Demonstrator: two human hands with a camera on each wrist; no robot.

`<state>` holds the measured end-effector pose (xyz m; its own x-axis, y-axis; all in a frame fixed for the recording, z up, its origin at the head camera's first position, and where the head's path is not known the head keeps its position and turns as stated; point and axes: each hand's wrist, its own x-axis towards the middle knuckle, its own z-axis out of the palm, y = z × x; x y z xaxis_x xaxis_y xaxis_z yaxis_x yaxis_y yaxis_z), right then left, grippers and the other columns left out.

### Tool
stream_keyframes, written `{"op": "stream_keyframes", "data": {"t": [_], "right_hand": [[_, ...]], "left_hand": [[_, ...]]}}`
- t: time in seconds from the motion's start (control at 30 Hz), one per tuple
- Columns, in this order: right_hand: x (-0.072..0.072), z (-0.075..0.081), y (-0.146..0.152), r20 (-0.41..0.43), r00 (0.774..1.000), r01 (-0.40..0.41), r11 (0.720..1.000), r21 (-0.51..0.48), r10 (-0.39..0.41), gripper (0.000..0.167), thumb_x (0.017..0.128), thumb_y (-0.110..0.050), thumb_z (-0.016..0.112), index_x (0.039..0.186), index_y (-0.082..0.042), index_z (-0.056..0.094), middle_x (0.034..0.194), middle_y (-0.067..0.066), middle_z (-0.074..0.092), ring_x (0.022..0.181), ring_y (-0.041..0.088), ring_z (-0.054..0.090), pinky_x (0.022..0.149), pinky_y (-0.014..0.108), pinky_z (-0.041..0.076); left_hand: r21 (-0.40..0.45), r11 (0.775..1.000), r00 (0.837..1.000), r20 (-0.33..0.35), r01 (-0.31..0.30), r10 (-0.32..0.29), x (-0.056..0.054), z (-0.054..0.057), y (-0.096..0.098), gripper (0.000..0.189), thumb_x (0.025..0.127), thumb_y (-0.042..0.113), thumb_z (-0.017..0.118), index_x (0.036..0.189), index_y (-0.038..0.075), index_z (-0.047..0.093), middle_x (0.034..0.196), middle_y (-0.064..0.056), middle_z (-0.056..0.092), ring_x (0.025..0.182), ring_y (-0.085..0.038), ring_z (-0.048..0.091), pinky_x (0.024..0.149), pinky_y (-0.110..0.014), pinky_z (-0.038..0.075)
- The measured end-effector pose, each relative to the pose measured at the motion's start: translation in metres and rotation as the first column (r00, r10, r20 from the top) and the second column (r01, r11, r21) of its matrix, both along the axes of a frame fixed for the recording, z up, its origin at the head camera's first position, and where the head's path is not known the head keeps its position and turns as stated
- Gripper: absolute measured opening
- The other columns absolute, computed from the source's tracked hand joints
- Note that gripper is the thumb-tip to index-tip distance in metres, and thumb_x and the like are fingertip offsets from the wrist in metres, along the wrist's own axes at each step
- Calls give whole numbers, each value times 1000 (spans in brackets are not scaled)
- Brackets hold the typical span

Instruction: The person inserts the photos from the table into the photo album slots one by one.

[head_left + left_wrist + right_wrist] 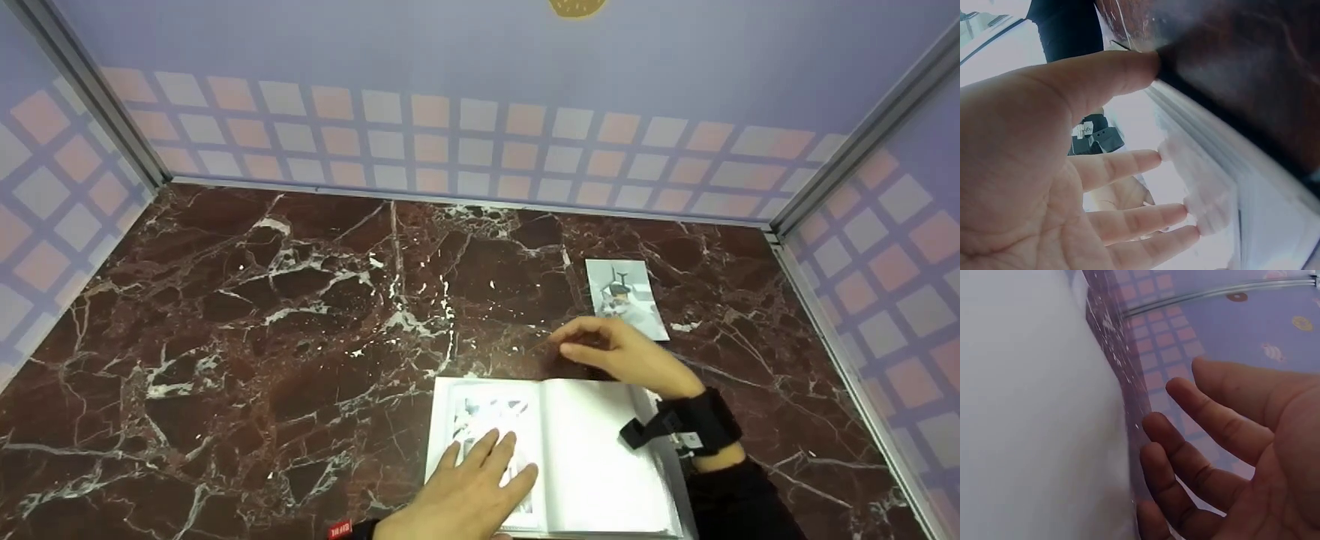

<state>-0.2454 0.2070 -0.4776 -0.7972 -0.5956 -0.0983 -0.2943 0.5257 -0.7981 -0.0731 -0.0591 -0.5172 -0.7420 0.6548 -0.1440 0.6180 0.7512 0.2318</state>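
Note:
An open photo album [607, 465] lies at the near edge of the view. Its left page holds a pale picture [510, 409] behind a clear sleeve, and the right page looks white. My left hand [469, 491] rests on the left page with fingers spread. In the left wrist view its fingertips touch the glossy page, and the thumb [1112, 79] is at the album's edge. My right hand [630, 356] is over the album's top edge, fingers loosely bent and holding nothing. Just beyond it lies a loose photo [622, 289], its lower part partly behind the hand.
The album lies on a dark red marbled table [300, 360] with white veins. Purple panels with pink and white checks [427, 142] enclose the back and both sides. A black camera strap [701, 424] is around my right wrist.

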Motion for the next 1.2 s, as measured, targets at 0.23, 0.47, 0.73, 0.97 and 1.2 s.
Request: {"op": "stream_keyframes", "data": {"t": [0.23,0.47,0.73,0.97,1.2], "right_hand": [[-13,5,29,-36,977,207,977,-57,-209,33,105,-29,70,131,-9,73,129,11,75,111,24,70,96,36,55],[-20,-4,49,-83,916,388,920,-51,-391,34,105,-24,72,128,0,70,124,19,74,104,27,69,81,25,54],[-25,-13,61,-187,840,536,833,136,-510,50,100,-31,76,136,1,61,131,34,65,120,49,61,102,62,45],[-28,-18,62,-192,825,565,783,260,-531,71,98,-38,78,149,2,48,138,38,55,134,59,40,111,74,34],[-27,-19,66,-177,804,594,758,270,-567,79,96,-31,81,153,5,39,129,38,55,123,55,52,108,71,41]], "left_hand": [[-16,1000,999,-42,0,-1,2,31,-7,68,80,47,92,135,23,63,150,-18,57,138,-42,59,90,-68,60],[-99,995,999,-44,-22,18,0,44,-15,60,74,46,96,120,25,65,129,-10,63,120,-32,65,78,-51,63],[-203,979,997,-67,27,-42,-3,58,-23,51,80,51,90,118,28,66,119,-5,64,112,-25,64,80,-46,59],[-111,994,970,-239,23,-50,-3,59,-18,33,99,48,72,118,22,64,116,-6,65,109,-23,66,77,-40,56],[-46,998,984,-179,-35,27,-8,58,5,53,107,51,59,150,20,54,160,-21,50,146,-37,55,110,-51,55]]}}
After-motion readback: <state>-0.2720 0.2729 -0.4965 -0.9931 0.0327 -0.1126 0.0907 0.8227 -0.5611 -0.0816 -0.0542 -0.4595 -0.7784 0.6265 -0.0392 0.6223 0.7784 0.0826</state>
